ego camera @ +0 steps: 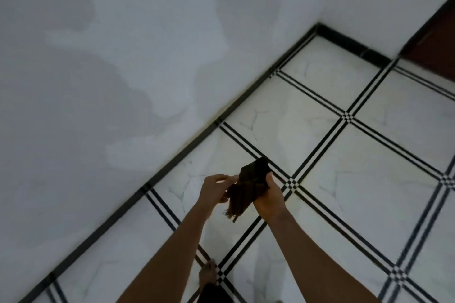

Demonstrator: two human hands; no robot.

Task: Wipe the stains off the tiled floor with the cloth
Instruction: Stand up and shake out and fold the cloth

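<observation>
Brown-black cloth [251, 187], bunched & frayed at lower end, up in mid-air betw. both hands, well above tiled floor [369, 179], not touching it. Gripped on its right side by right hand [269, 198]: thumb over top edge, fingers curled under the fabric. Pinched at its left edge by left hand [215, 189]: thumb & fingertips closed on the cloth, other fingers loosely bent. Both forearms bare, reaching in from bottom of view. Below: white marbled tiles w/ double black lines crossing in small checker squares. Stains hard to make out in the blur; faint yellowish tinge on tile just right of the hands, can't tell if dirt. Black skirting [172, 162] along foot of white wall [123, 56], room corner at upper right; soft grey shadows across wall. Dark reddish-brown door [435, 51] at far upper right, blurred. Bare foot [208, 274] on floor near bottom edge, beside left forearm, by a line crossing.
</observation>
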